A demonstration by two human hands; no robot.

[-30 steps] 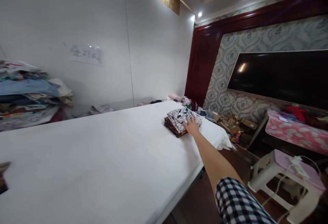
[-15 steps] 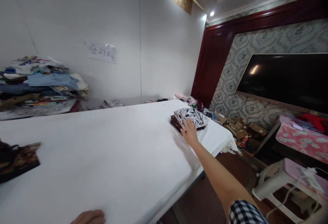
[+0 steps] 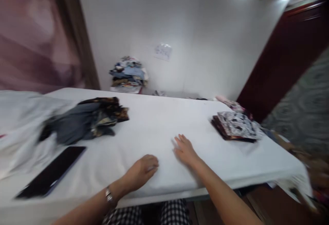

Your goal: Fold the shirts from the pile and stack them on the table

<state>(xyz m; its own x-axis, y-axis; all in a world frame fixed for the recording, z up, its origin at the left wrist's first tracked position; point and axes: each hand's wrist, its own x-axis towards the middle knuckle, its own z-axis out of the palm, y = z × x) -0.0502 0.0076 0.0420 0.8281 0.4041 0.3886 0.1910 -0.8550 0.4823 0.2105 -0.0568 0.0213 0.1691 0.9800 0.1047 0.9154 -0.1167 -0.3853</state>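
My right hand is over the white-covered table, fingers spread and holding nothing. To its left, my left hand hovers near the front edge, fingers curled together with nothing seen in them; motion smears both hands somewhat. A small stack of folded clothes lies on the right side of the table, a white piece with black print on top of dark brown ones. On the left lies a crumpled heap of dark clothes, grey and brown patterned.
A long dark flat panel lies at the table's front left, beside rumpled white cloth. Behind the table, a tall pile of clothes stands against the wall. More clothes lie past the far right corner.
My view has swung left. My right hand has left the folded stack, which stays on the table, and is now nearer my left hand. Both forearms now show.
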